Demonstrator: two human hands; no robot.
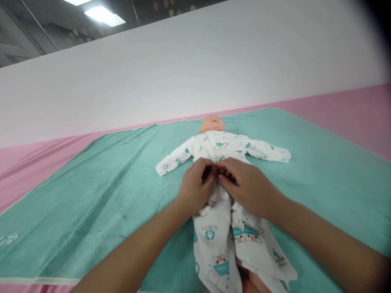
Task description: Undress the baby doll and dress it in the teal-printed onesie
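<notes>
A baby doll (213, 123) lies on its back on a teal blanket (100, 195), head pointing away from me. It wears a white romper (220, 148) printed with teal and pink figures, sleeves spread out to both sides. My left hand (197, 185) and my right hand (244, 183) meet over the doll's belly. Both pinch the front edges of the romper together where it closes down the middle. The fingertips touch each other and hide the fastening. The romper's legs (226, 248) run toward me between my forearms.
The teal blanket covers a pink surface (351, 110) that shows along its far and left edges. A tall white wall (183, 69) rises behind it. Ceiling lights (104, 15) show at the top left.
</notes>
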